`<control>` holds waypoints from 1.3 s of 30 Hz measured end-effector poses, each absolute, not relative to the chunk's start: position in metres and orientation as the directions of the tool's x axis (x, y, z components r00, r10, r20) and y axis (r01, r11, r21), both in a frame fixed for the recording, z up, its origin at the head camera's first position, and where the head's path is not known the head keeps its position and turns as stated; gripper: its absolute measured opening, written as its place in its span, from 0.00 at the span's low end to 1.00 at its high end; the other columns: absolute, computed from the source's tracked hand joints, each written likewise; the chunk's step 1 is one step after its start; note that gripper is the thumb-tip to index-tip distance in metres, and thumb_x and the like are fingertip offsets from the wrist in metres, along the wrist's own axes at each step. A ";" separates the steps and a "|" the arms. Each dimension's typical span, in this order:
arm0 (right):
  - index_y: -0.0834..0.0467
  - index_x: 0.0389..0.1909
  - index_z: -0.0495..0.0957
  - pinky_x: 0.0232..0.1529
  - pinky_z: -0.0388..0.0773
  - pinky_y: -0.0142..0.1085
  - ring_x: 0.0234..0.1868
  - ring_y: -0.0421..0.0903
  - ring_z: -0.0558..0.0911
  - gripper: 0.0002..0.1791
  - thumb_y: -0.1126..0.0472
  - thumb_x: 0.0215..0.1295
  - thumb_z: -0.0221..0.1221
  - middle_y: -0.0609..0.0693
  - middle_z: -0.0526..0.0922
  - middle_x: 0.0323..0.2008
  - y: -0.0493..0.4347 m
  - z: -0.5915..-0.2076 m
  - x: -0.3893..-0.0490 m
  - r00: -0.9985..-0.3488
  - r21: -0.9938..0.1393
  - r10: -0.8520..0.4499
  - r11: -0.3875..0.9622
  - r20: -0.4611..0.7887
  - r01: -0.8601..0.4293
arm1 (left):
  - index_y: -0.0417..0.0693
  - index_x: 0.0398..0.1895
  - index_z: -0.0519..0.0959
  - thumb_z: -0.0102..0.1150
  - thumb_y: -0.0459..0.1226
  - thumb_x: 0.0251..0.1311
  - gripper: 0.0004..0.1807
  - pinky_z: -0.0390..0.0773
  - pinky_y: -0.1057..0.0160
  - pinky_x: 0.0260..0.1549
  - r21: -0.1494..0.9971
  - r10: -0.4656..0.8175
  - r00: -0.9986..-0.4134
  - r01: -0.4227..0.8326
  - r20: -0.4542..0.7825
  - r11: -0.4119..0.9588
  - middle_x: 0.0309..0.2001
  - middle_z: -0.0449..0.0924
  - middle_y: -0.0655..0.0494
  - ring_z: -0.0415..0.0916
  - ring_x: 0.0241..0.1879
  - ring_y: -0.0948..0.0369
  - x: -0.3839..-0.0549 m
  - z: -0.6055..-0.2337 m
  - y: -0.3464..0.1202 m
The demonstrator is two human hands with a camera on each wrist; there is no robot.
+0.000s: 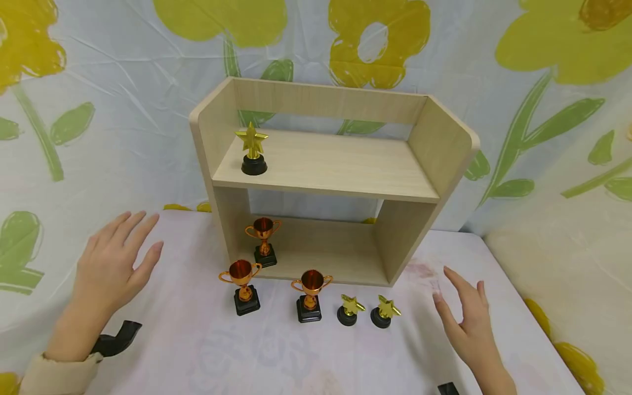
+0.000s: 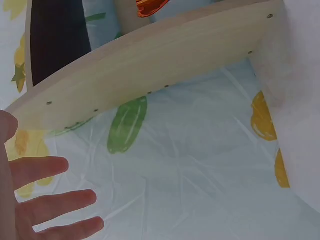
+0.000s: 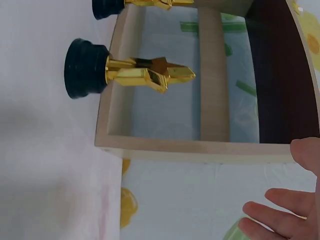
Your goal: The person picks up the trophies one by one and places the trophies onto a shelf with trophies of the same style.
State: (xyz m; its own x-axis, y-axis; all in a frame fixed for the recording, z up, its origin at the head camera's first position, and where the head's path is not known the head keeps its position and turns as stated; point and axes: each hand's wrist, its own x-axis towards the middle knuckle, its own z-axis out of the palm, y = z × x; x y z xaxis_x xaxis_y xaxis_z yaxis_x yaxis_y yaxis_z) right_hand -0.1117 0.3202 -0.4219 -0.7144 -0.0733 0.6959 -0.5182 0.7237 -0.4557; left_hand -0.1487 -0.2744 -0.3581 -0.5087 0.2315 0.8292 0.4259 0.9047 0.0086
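My left hand (image 1: 111,263) hovers left of a wooden two-tier shelf (image 1: 326,189), fingers extended and holding nothing. On the other side, my right hand (image 1: 469,323) is held to the right of the shelf, its fingers relaxed around nothing. A gold star trophy (image 1: 253,148) stands on the upper tier at the left. One bronze cup trophy (image 1: 265,241) is at the left of the lower tier. Before the shelf stand two more bronze cups, one left (image 1: 243,286) and one central (image 1: 310,295). Nearest my right hand are two gold star trophies, one (image 1: 349,309) beside the other (image 1: 384,311).
A table (image 1: 197,351) with a pale cloth carries the shelf and trophies. Behind it hangs a flower-print curtain (image 1: 148,109), which continues along the right side. Black straps (image 1: 118,339) show at the wrists.
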 end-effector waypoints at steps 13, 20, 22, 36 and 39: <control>0.66 0.64 0.72 0.75 0.37 0.47 0.65 0.32 0.70 0.29 0.73 0.59 0.60 0.66 0.77 0.57 0.306 -0.435 -0.112 -0.713 -0.524 -0.003 0.675 0.701 -0.519 | 0.37 0.50 0.81 0.38 0.57 0.70 0.34 0.70 0.31 0.45 0.024 0.190 -0.440 0.437 0.877 0.899 0.51 0.81 0.36 0.74 0.54 0.36 -0.156 -0.329 -0.274; 0.74 0.57 0.74 0.75 0.43 0.46 0.63 0.35 0.73 0.22 0.77 0.59 0.57 0.72 0.78 0.50 0.286 -0.428 -0.107 -0.619 -0.503 0.047 0.632 0.784 -0.589 | 0.38 0.52 0.81 0.40 0.55 0.70 0.32 0.70 0.30 0.42 0.010 0.185 -0.413 0.427 0.892 0.904 0.52 0.81 0.37 0.75 0.53 0.36 -0.159 -0.315 -0.273; 0.76 0.56 0.74 0.75 0.44 0.44 0.63 0.35 0.74 0.21 0.78 0.60 0.55 0.74 0.78 0.49 0.277 -0.421 -0.103 -0.606 -0.504 0.057 0.619 0.794 -0.602 | 0.38 0.53 0.81 0.40 0.55 0.70 0.31 0.70 0.30 0.42 0.003 0.191 -0.410 0.429 0.892 0.903 0.53 0.80 0.37 0.74 0.53 0.36 -0.160 -0.311 -0.272; 0.78 0.55 0.73 0.74 0.47 0.41 0.63 0.42 0.74 0.22 0.82 0.58 0.52 0.74 0.77 0.49 0.262 -0.432 -0.097 -0.629 -0.561 0.070 0.537 0.774 -0.630 | 0.36 0.53 0.80 0.40 0.57 0.70 0.34 0.70 0.31 0.38 -0.011 0.186 -0.320 0.479 0.929 0.878 0.51 0.80 0.36 0.75 0.48 0.34 -0.171 -0.267 -0.251; 0.77 0.55 0.73 0.74 0.47 0.40 0.63 0.41 0.74 0.22 0.82 0.58 0.53 0.73 0.78 0.50 0.261 -0.438 -0.098 -0.644 -0.571 0.065 0.535 0.762 -0.622 | 0.35 0.53 0.79 0.39 0.59 0.70 0.36 0.69 0.31 0.39 -0.001 0.174 -0.312 0.486 0.934 0.874 0.51 0.80 0.36 0.75 0.47 0.33 -0.173 -0.258 -0.248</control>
State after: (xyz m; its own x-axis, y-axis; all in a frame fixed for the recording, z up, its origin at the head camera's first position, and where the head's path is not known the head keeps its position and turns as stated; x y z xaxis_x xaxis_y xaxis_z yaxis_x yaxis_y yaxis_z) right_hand -0.0980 0.2613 -0.4375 -0.6441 0.0649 0.7621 -0.6220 0.5355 -0.5713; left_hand -0.1726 -0.2477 -0.2578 -0.3116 0.1740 0.9342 0.4861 0.8739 -0.0006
